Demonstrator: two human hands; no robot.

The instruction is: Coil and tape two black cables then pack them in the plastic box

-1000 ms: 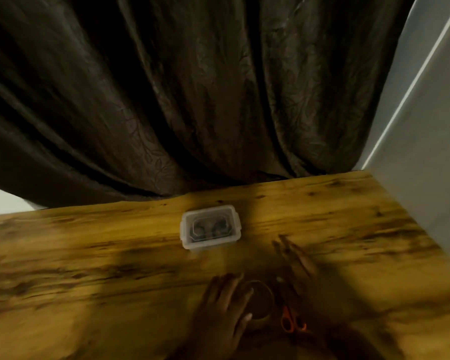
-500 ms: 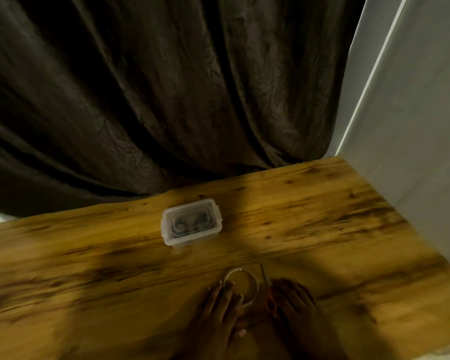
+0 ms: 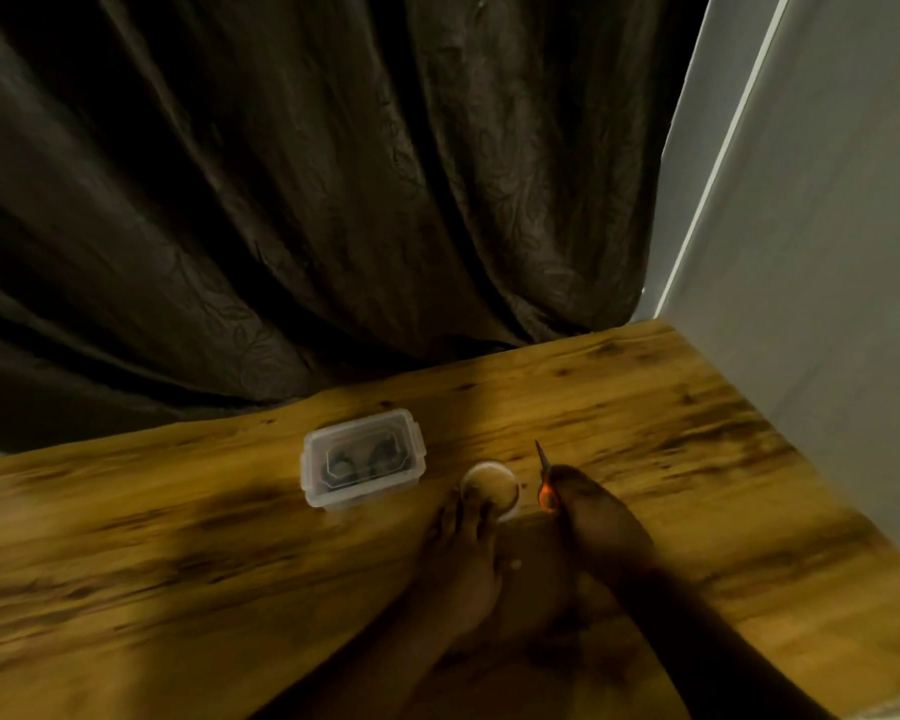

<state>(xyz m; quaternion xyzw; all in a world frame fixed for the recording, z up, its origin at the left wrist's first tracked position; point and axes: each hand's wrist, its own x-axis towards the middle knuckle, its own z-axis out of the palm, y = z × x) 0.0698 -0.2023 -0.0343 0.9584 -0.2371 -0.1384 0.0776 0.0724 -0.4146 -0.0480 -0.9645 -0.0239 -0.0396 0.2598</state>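
A clear plastic box (image 3: 363, 492) with its lid on stands on the wooden table (image 3: 152, 537). Dark coiled cables (image 3: 365, 456) show through the lid. Just right of the box lies a roll of tape (image 3: 491, 486). My left hand (image 3: 463, 548) reaches forward, its straight fingertips touching the roll's near edge. Scissors (image 3: 545, 491) with orange handles lie right of the roll, blades pointing away from me. My right hand (image 3: 596, 517) rests flat over the handles and hides most of them.
A dark curtain (image 3: 333, 200) hangs behind the table's far edge. A grey wall (image 3: 827, 252) runs along the table's right side. My forearms cross the near part of the tabletop.
Both hands have slid forward across the table, taking the tape roll and scissors with them; these now lie beside the box. The box has stayed put.
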